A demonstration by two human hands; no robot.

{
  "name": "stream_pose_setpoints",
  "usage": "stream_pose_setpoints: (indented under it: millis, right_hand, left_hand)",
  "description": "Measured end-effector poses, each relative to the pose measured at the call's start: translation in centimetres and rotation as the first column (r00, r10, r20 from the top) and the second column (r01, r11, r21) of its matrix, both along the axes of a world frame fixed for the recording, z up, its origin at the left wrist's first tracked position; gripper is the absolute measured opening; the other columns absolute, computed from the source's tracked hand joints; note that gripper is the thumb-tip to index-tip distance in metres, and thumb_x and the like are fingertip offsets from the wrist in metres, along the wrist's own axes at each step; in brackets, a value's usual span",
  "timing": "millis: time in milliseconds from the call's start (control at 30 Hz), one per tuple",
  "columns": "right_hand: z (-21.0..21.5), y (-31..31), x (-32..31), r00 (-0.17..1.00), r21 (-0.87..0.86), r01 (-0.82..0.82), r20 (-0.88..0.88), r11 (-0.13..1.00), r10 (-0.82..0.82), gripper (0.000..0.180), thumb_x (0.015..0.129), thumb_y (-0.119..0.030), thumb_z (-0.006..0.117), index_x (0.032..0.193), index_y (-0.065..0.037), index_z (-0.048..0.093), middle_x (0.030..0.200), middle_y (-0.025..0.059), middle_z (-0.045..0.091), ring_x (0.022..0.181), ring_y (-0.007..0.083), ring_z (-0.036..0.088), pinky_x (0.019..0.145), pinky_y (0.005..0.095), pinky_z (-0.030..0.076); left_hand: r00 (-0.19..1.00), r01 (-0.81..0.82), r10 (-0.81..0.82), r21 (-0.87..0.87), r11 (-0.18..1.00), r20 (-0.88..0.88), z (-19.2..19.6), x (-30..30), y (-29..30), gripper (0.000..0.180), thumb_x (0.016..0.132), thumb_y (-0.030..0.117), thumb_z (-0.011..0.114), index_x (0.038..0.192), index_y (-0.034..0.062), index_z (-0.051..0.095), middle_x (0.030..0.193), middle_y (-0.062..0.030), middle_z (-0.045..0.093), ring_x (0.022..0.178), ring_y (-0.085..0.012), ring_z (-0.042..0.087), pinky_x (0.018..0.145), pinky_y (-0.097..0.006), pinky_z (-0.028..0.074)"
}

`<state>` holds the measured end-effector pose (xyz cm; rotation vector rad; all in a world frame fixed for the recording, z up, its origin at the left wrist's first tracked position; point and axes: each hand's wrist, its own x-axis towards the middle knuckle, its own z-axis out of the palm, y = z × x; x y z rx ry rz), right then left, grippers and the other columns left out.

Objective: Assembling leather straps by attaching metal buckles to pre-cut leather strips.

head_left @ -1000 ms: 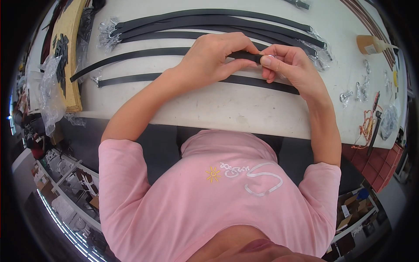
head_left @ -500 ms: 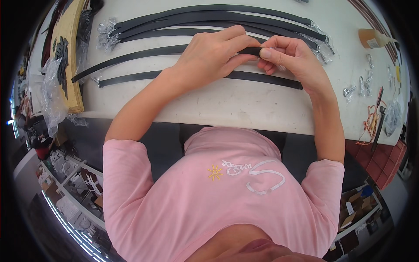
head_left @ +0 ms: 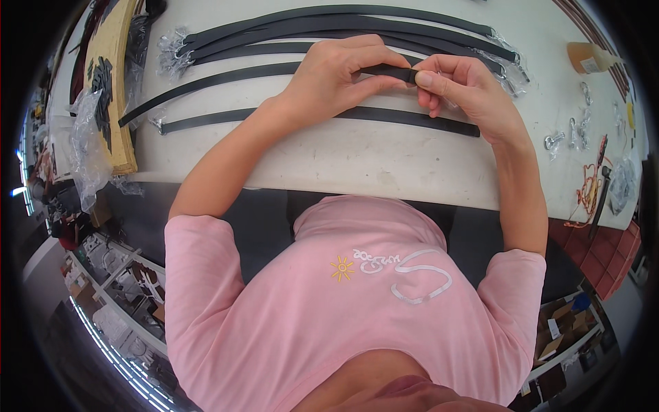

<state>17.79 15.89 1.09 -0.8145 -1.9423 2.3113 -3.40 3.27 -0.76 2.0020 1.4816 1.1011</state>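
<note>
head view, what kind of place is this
Probably a small workshop bench for assembling straps or belts. Black straps lie in rows on a white table, metal clips are scattered at the right, and both hands, left hand and right hand, pinch one strap end.

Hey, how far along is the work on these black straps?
Done, it seems: the far straps carry metal clips wrapped in plastic at their ends. In hand: the left hand and right hand pinch one strap's end. Left: the near strap and loose clips at right.
</note>
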Motion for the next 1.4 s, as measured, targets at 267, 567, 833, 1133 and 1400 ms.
stream_pose_setpoints:
  millis: [267, 567, 833, 1133, 1400]
  right_hand:
    - [-0.25, -0.20, -0.07, 1.000, 0.037, 0.019, 0.009, 0.999, -0.019, 0.026, 0.097, -0.028, 0.068, 0.101, -0.002, 0.071, 0.081, 0.0009, 0.067, 0.073, 0.0062, 0.060, 0.071, 0.0212, 0.052]
    - [-0.35, -0.30, 0.00, 0.999, 0.031, 0.021, -0.027, 0.999, -0.020, 0.026, 0.097, -0.027, 0.068, 0.101, -0.002, 0.071, 0.081, 0.0009, 0.067, 0.074, 0.0063, 0.060, 0.072, 0.0217, 0.052]
    - [-0.32, -0.29, 0.01, 1.000, 0.041, 0.012, -0.027, 0.999, -0.010, 0.025, 0.097, -0.028, 0.068, 0.100, -0.002, 0.070, 0.078, -0.0008, 0.064, 0.073, 0.0056, 0.059, 0.069, 0.0215, 0.052]
    - [-0.18, -0.36, 0.00, 1.000, 0.036, 0.009, -0.026, 0.999, -0.008, 0.026, 0.097, -0.027, 0.068, 0.101, -0.002, 0.070, 0.078, -0.0014, 0.063, 0.073, 0.0055, 0.058, 0.068, 0.0212, 0.051]
    - [-0.20, -0.26, -0.01, 1.000, 0.043, 0.006, -0.018, 0.999, -0.005, 0.027, 0.096, -0.028, 0.069, 0.101, -0.002, 0.069, 0.079, -0.0005, 0.064, 0.074, 0.0061, 0.059, 0.068, 0.0212, 0.051]
  left_hand:
    - [0.999, -0.006, 0.006, 0.004, 1.000, 0.039, -0.11, 0.21, -0.02, 0.025, 0.085, 0.010, 0.079, 0.108, 0.0039, 0.073, 0.082, -0.0056, 0.064, 0.068, -0.0158, 0.057, 0.058, -0.027, 0.044]
    - [0.998, -0.030, 0.031, -0.027, 0.999, 0.062, 0.01, 0.54, -0.20, 0.024, 0.086, 0.011, 0.079, 0.108, 0.0033, 0.073, 0.082, -0.0044, 0.065, 0.066, -0.0127, 0.055, 0.056, -0.025, 0.042]
    - [0.994, -0.028, 0.033, -0.054, 0.998, 0.100, -0.20, 0.62, -0.14, 0.024, 0.085, 0.010, 0.080, 0.107, 0.0027, 0.073, 0.084, -0.0043, 0.066, 0.069, -0.0119, 0.058, 0.058, -0.024, 0.045]
    - [0.991, -0.025, 0.034, -0.075, 0.997, 0.127, -0.20, 0.61, -0.25, 0.024, 0.085, 0.010, 0.080, 0.107, 0.0021, 0.073, 0.084, -0.0042, 0.067, 0.070, -0.0116, 0.058, 0.060, -0.023, 0.045]
    - [0.994, -0.021, 0.029, -0.078, 0.997, 0.108, 0.11, 0.68, -0.21, 0.024, 0.084, 0.009, 0.081, 0.106, 0.0021, 0.073, 0.082, -0.0041, 0.066, 0.069, -0.0111, 0.057, 0.060, -0.023, 0.045]
